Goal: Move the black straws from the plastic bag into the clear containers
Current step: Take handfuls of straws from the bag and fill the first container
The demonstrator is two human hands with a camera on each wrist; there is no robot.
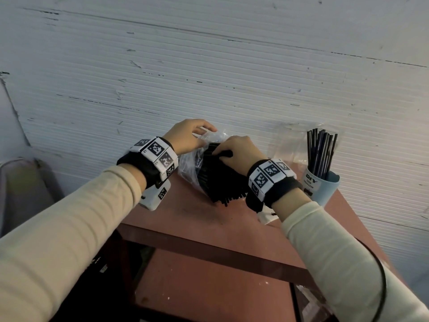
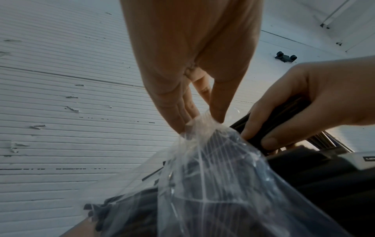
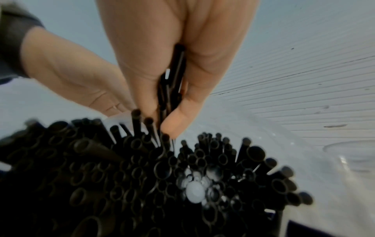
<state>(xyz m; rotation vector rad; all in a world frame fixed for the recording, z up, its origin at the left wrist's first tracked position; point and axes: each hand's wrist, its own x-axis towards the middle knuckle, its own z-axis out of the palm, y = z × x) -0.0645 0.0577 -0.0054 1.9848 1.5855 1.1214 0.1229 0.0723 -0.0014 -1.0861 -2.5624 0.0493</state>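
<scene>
A clear plastic bag full of black straws lies on the reddish table, its open end toward me. My left hand pinches the bag's far end between thumb and fingertips and lifts it. My right hand grips a small bunch of straws pulled partly out of the bundle. At the right stands a clear container, with a blue cup holding several upright black straws in front of it.
A ribbed white wall rises directly behind the table. A lower reddish shelf sits under the tabletop. A grey object stands at the far left. A clear container rim shows at the right of the right wrist view.
</scene>
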